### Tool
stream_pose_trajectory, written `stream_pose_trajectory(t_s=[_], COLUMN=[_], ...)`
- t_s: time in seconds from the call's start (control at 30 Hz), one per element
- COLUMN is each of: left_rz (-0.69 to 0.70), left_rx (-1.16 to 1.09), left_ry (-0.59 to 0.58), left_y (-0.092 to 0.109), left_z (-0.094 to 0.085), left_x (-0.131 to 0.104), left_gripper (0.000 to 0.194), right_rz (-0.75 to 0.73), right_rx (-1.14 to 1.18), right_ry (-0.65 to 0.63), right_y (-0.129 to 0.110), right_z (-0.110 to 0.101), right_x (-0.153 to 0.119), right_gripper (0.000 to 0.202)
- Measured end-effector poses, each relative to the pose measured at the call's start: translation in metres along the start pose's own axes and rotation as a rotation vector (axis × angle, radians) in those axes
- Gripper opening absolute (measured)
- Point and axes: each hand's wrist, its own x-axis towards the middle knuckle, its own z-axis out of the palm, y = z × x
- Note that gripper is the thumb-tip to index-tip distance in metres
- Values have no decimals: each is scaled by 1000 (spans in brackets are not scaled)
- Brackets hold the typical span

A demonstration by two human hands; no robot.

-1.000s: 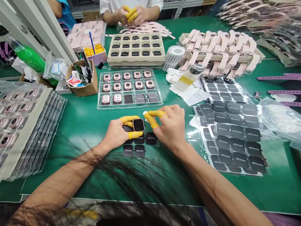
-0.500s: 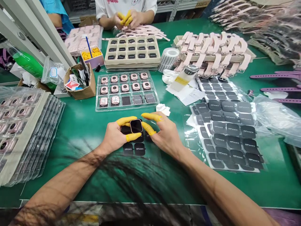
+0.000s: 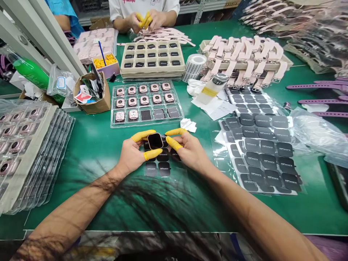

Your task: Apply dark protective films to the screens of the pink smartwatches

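Note:
My left hand (image 3: pixel 133 151), with yellow finger cots on thumb and forefinger, grips a smartwatch body (image 3: pixel 155 141) by its edges. Its black screen faces up towards me. Just right of the watch is my right hand (image 3: pixel 187 146), also in yellow cots, its thumb and forefinger drawn close together in a pinch. A dark edge shows at those fingertips, but I cannot tell whether they hold it. Below both hands lies a clear sheet of black screen stickers (image 3: pixel 164 169), partly covered by the fingers.
Beyond my hands sits a clear tray (image 3: pixel 146 125) of watch bodies. Stacked trays (image 3: pixel 51 159) stand left, sticker sheets (image 3: pixel 268 163) lie right. A bottle (image 3: pixel 212 90), a label roll (image 3: pixel 194 67) and pink straps (image 3: pixel 241 59) are farther back. Opposite, a co-worker's hands (image 3: pixel 146 21) handle something.
The watch has shifted slightly left and up in my left hand, and tilts more. My right thumb and forefinger have come closer together. The view has moved a little.

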Motion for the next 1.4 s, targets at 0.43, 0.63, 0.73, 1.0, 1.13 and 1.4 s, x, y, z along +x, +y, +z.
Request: stream_pose_trajectory(t_s=[0.43, 0.63, 0.73, 1.0, 1.13, 1.4], left_rz=[-267, -302, -305, -133, -34, -51], left_rx=[-260, -344, -354, 90, 259, 296], left_ry=[27, 38, 48, -184, -234, -185], left_y=[9, 11, 10, -2, -4, -1], left_z=[-2, -4, -5, -1, -3, 0], left_x=[8, 12, 14, 2, 0, -1], left_gripper=[71, 61, 60, 65, 60, 58], right_rz=[-273, -727, -897, -14, 201, 275], right_rx=[-241, -522, -454, 290, 370, 413], right_ry=[193, 462, 409, 45, 19, 34], right_y=[5, 5, -9, -30, -21, -21], right_z=[7, 3, -12, -13, 4, 6], right_x=[4, 7, 0, -14, -4, -2], right_gripper=[24, 14, 14, 35, 47, 49])
